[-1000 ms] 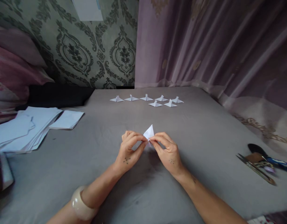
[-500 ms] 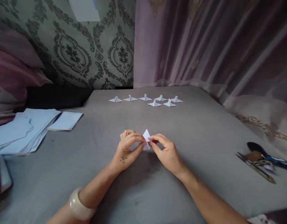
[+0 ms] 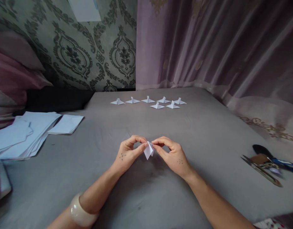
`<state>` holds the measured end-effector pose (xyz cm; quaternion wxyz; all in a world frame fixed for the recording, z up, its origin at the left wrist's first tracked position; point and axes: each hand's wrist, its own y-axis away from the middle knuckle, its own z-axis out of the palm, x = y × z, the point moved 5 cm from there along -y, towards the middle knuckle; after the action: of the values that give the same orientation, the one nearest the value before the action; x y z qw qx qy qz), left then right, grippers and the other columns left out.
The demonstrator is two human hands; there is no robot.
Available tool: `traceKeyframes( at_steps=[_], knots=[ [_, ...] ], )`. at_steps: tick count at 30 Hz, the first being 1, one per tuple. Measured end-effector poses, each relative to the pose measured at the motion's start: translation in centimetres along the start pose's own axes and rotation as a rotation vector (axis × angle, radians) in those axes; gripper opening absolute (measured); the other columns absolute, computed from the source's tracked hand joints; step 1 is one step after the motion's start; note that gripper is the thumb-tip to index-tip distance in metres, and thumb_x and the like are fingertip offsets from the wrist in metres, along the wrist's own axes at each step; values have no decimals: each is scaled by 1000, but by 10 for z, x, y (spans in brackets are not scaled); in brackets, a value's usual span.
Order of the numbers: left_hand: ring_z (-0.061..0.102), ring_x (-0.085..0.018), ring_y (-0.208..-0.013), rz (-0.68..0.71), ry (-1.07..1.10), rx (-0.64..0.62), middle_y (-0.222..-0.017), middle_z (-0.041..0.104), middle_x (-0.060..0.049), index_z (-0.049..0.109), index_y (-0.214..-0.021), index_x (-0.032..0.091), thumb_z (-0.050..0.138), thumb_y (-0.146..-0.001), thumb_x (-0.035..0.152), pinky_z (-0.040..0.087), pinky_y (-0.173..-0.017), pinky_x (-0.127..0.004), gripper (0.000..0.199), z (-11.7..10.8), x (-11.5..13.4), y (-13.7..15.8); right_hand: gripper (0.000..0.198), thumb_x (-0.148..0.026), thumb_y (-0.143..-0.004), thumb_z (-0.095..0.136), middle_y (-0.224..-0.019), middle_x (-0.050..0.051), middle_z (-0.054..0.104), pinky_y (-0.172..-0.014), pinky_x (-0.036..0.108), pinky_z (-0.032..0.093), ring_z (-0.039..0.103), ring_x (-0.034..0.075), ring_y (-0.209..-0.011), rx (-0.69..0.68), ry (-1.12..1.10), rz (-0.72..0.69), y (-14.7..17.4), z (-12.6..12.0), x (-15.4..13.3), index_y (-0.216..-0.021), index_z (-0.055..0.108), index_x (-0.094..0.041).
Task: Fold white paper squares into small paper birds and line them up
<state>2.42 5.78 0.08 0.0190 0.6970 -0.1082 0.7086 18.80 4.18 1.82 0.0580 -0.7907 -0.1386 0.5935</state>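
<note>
A small folded piece of white paper (image 3: 149, 152) is held up between my two hands, over the middle of the grey cloth surface (image 3: 108, 127). My left hand (image 3: 131, 149) pinches its upper left edge between thumb and fingers. From the other side, my right hand (image 3: 169, 152) pinches the upper right edge the same way. The paper hangs below the fingertips with its folds facing me. Beyond the hands stand several finished-looking folded paper figures (image 3: 147, 99) with pointed wings, in two uneven rows.
To the left lie a stack of white paper sheets (image 3: 24, 136) and a smaller paper pile (image 3: 66, 124). On the right are scissors (image 3: 262, 170) and a dark-headed, blue-handled item (image 3: 286, 163). A purple curtain (image 3: 184, 41) and a patterned wall (image 3: 75, 57) border the back.
The folded paper has been turned in my fingers: its point stood up above them before, and now the paper hangs below. My left hand's fingers have shifted their pinch.
</note>
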Motion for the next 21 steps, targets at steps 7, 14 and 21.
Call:
traceKeyframes(
  at_steps=[7,14,21],
  knots=[
    [56,-10,-70,-197,245,63,-77,65,1,67,-76,17,73,-75,27,43,-68,-21,11,5,-11,2,6,-18,-84,57,-84,0,64,-77,27,47,59,13,-79,3,-7,-13,3,-2,-7,-85,62,-21],
    [55,-12,-77,-167,135,119,-80,65,0,67,-76,18,72,-75,29,41,-75,-24,13,6,-11,4,5,-23,-79,64,-81,2,62,-70,27,47,57,14,-74,81,36,-32,2,2,-10,-77,62,-19],
    [53,-16,-91,-93,-2,55,-91,65,-2,66,-96,23,74,-73,32,36,-86,-30,26,6,-7,3,11,-26,-81,63,-79,1,61,-72,27,46,57,14,-74,87,-94,68,-1,-5,1,-74,61,-19]
  ],
)
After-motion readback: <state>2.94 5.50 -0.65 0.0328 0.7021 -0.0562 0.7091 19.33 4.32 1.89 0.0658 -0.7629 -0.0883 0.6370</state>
